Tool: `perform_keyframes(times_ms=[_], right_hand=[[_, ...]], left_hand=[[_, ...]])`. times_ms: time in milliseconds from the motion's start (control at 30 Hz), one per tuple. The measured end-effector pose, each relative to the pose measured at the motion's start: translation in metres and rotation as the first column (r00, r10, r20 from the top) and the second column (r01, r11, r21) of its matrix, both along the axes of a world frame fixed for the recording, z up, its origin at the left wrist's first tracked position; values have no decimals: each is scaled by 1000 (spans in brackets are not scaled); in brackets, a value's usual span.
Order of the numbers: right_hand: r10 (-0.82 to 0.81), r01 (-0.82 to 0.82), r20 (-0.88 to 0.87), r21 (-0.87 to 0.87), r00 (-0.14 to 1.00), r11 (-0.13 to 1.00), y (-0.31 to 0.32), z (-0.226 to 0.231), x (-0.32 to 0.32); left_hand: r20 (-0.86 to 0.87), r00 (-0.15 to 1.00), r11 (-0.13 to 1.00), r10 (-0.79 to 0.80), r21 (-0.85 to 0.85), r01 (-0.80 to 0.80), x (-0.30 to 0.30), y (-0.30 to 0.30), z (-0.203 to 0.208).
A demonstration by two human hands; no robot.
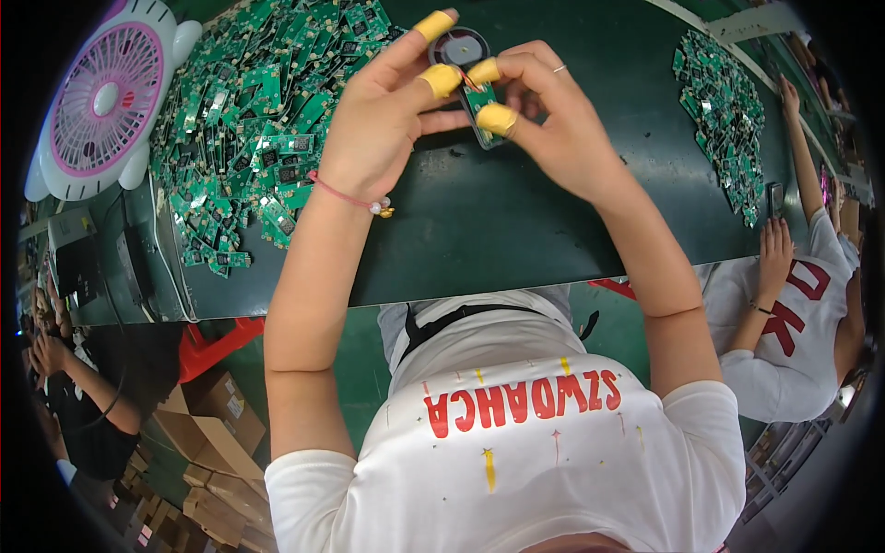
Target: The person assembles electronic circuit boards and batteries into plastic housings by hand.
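My left hand (383, 106) grips a small round speaker (473, 41), dark with a pale centre, by its rim. Thin red and dark wires (468, 81) run from the speaker to a narrow green circuit board (484, 100). My right hand (553, 120) pinches that board between thumb and index finger, its index tip close to the wires. Another finger of my left hand reaches the board's left edge. Yellow finger covers sit on the thumb and index finger of both hands. Beside my left forearm spreads a large heap of green circuit boards (267, 120).
On the dark green table (516, 212) stands a pink and white fan (106, 97) at the far left. A second heap of boards (719, 120) lies at the right, near a co-worker (784, 313). Cardboard boxes (217, 415) and a red stool (217, 348) are below left.
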State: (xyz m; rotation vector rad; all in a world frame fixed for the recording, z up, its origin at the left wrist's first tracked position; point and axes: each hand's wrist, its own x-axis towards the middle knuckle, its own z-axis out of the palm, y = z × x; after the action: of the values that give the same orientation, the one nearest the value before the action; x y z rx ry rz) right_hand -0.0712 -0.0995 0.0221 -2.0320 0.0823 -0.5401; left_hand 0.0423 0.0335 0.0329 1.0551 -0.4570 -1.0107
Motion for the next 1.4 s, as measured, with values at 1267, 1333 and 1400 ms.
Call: perform_keyframes(times_ms=[1267,1333,1400], right_hand=[[249,-282,-155,-723,956,631,-145,1,113],[243,-179,-42,-797,969,576,-140,-12,100],[158,-113,-22,-796,987,595,-139,-14,91]], left_hand=[[950,241,980,-199,190,63,-48,-8,-43],[960,209,981,-188,174,84,-46,-14,-43],[958,238,982,-162,133,133,-41,-16,-43]])
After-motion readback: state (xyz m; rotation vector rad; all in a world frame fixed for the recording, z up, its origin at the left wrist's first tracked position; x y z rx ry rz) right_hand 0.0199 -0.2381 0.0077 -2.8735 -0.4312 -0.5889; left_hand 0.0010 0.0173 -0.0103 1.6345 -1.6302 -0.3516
